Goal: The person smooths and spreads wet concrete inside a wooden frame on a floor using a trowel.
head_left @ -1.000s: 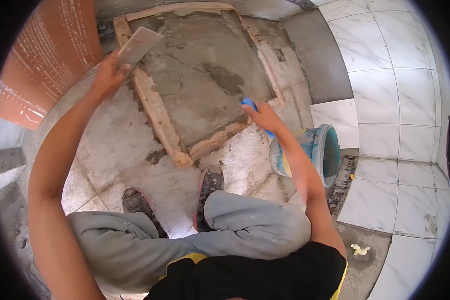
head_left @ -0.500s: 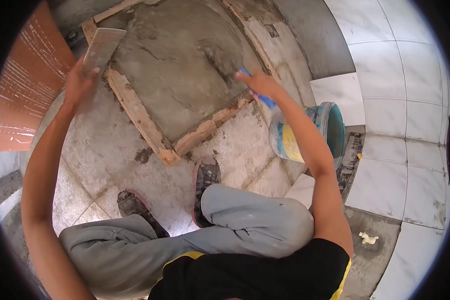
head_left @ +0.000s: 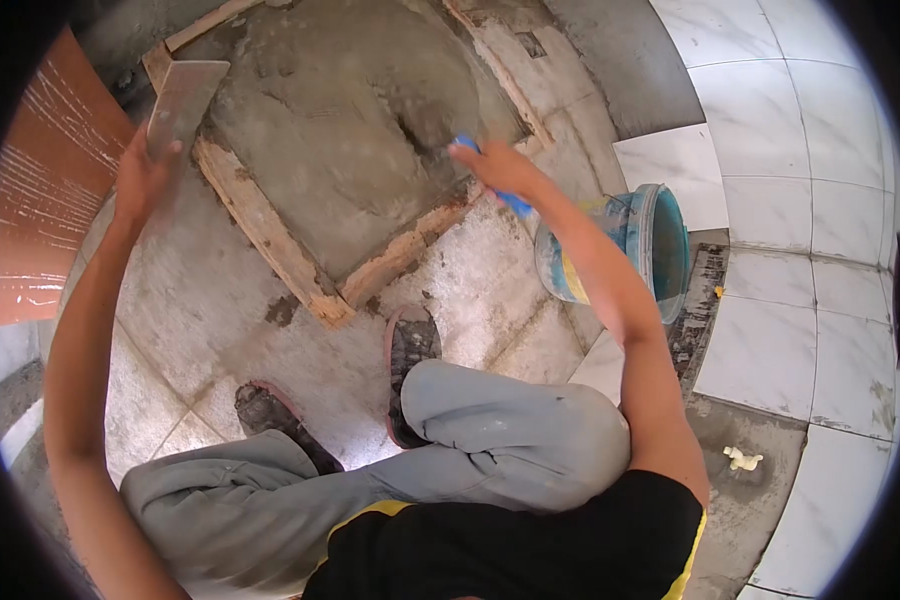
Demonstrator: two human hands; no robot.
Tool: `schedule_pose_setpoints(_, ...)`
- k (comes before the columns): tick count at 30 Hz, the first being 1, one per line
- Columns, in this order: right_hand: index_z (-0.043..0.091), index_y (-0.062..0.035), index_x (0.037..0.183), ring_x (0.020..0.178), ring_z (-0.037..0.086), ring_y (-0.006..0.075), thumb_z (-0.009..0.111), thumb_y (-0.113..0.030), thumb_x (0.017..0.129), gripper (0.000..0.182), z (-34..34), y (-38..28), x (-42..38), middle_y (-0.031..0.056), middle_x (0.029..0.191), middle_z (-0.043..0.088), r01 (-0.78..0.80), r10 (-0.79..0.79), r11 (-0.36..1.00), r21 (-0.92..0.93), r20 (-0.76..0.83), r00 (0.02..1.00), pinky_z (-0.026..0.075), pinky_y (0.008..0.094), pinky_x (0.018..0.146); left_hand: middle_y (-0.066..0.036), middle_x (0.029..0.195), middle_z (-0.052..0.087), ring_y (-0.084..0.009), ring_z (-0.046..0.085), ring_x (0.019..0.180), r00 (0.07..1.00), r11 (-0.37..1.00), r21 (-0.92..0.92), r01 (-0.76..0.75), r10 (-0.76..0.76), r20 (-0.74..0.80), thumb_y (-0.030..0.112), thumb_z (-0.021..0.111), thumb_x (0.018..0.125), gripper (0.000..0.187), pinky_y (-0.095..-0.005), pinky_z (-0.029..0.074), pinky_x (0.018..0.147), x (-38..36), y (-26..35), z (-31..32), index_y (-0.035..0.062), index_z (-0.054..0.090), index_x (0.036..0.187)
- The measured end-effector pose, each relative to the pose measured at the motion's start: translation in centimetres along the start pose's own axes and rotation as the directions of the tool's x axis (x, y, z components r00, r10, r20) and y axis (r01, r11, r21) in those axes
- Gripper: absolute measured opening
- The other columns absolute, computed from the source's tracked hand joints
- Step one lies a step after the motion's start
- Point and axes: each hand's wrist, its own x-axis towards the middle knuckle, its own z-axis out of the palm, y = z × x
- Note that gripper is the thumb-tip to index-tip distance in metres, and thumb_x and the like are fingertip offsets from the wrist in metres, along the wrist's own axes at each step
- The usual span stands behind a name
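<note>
My left hand (head_left: 145, 182) is closed on the lower end of a flat, pale rectangular piece (head_left: 185, 95), perhaps a cut tile, held up over the frame's left corner. My right hand (head_left: 502, 168) grips the blue handle of a trowel (head_left: 513, 204). Its blade is blurred and cannot be made out clearly against the dark groove in the wet mortar (head_left: 310, 140). Rough wooden boards (head_left: 260, 225) border the mortar on the near, left and right sides.
A teal bucket (head_left: 618, 225) lies tilted beside my right forearm. White marbled tiles (head_left: 760, 110) cover the wall at right. An orange-brown panel (head_left: 45, 200) stands at left. My shoes (head_left: 410, 365) rest on the dirty tiled floor near the frame. A small cream fitting (head_left: 742, 459) sits at lower right.
My right hand has moved slightly left in view with the trowel. The left hand and its flat piece have shifted a little left. The whole scene has also shifted slightly with the camera.
</note>
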Motion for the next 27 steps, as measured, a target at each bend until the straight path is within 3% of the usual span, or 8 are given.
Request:
schedule_pose_setpoints(4, 0.059, 0.0011, 0.072, 0.049, 0.059, 0.0212, 0.053, -0.054, 0.096, 0.06, 1.1, 0.7, -2.6, 0.0138, 0.064, 0.061, -0.199, 0.164, 0.957, 0.211, 0.171, 0.972, 0.046, 0.0361, 0.045, -0.016, 0.126, 0.063, -0.0237, 0.057, 0.117, 0.999, 0.999, -0.042, -0.025, 0.024, -0.026, 0.015, 0.065, 0.093, 0.049, -0.0344, 0.04, 0.103, 0.2, -1.3, 0.2, -0.0017, 0.05, 0.137)
schedule_pose_setpoints(7, 0.06, 0.0017, 0.077, 0.05, 0.06, 0.0238, 0.052, -0.056, 0.096, 0.061, 2.6, 3.7, 0.1, 0.0151, 0.069, 0.063, -0.058, 0.064, 0.995, -0.084, 0.073, 0.995, 0.048, 0.0386, 0.049, -0.018, 0.125, 0.065, -0.0248, 0.061, 0.116, 0.995, 0.996, 0.02, -0.092, 0.092, -0.022, 0.015, 0.066, 0.09, 0.055, -0.0334, 0.044, 0.1, 0.2, -1.6, 0.6, -0.0011, 0.048, 0.139)
schedule_pose_setpoints(9, 0.06, 0.0017, 0.076, 0.053, 0.062, 0.0269, 0.051, -0.059, 0.096, 0.064, 2.9, 4.3, 3.2, 0.0145, 0.065, 0.062, 0.19, -0.451, 0.764, -0.616, -0.299, 0.841, 0.05, 0.0412, 0.054, -0.015, 0.123, 0.065, -0.0222, 0.06, 0.114, 0.996, 0.988, -0.128, -0.089, 0.088, -0.014, 0.014, 0.066, 0.091, 0.053, -0.0331, 0.045, 0.098, 0.3, -1.5, 0.5, -0.0001, 0.049, 0.139)
schedule_pose_setpoints(12, 0.06, 0.0014, 0.074, 0.055, 0.063, 0.0292, 0.051, -0.06, 0.095, 0.066, 1.8, 3.0, 4.0, 0.0134, 0.061, 0.061, 0.145, -0.491, 0.743, -0.653, -0.384, 0.782, 0.052, 0.0429, 0.058, -0.013, 0.123, 0.065, -0.0201, 0.06, 0.113, 0.999, 0.981, -0.189, -0.03, 0.034, 0.016, 0.013, 0.065, 0.091, 0.051, -0.0321, 0.044, 0.098, 0.1, -0.8, 0.5, 0.0002, 0.05, 0.138)
schedule_pose_setpoints(15, 0.059, 0.0012, 0.071, 0.053, 0.061, 0.0284, 0.052, -0.061, 0.094, 0.067, -1.0, 1.5, 0.3, 0.012, 0.057, 0.059, 0.092, -0.11, 0.983, -0.159, -0.112, 0.988, 0.05, 0.0428, 0.056, -0.015, 0.123, 0.065, -0.0218, 0.06, 0.113, 0.999, 0.979, -0.198, -0.051, 0.052, -0.001, 0.013, 0.065, 0.091, 0.052, -0.0327, 0.044, 0.099, 0.1, -2.1, 0.7, 0.0001, 0.049, 0.139)
schedule_pose_setpoints(17, 0.059, 0.0011, 0.071, 0.049, 0.058, 0.0279, 0.055, -0.063, 0.092, 0.068, -1.4, 3.6, -0.6, 0.0119, 0.057, 0.059, -0.069, 0.069, 0.998, -0.001, 0.014, 0.997, 0.048, 0.043, 0.055, -0.016, 0.122, 0.065, -0.0226, 0.06, 0.113, 0.996, 0.988, -0.128, -0.085, 0.083, -0.021, 0.012, 0.065, 0.091, 0.052, -0.033, 0.044, 0.099, 0.4, -1.5, 0.2, -0.0002, 0.049, 0.139)
schedule_pose_setpoints(21, 0.058, 0.0016, 0.069, 0.052, 0.058, 0.0293, 0.052, -0.07, 0.09, 0.074, -1.5, 8.1, 0.7, 0.0131, 0.057, 0.058, -0.054, 0.057, 0.998, -0.041, 0.094, 0.994, 0.047, 0.0428, 0.054, -0.018, 0.122, 0.065, -0.0247, 0.06, 0.115, 0.996, 0.995, -0.066, -0.081, 0.079, -0.034, 0.011, 0.065, 0.09, 0.051, -0.0345, 0.043, 0.099, 0.2, -1.1, 0.4, -0.0014, 0.049, 0.137)
schedule_pose_setpoints(27, 0.067, 0.0006, 0.075, 0.073, 0.067, 0.0342, 0.043, -0.078, 0.088, 0.083, -3.0, 6.0, 5.1, 0.0196, 0.066, 0.062, 0.042, -0.205, 0.778, -0.627, -0.189, 0.96, 0.052, 0.0443, 0.068, -0.014, 0.123, 0.065, -0.0226, 0.06, 0.114, 0.994, 0.987, -0.117, -0.107, 0.105, -0.028, 0.011, 0.065, 0.091, 0.049, -0.0337, 0.043, 0.1, 0.0, -0.8, 0.5, -0.001, 0.05, 0.136)
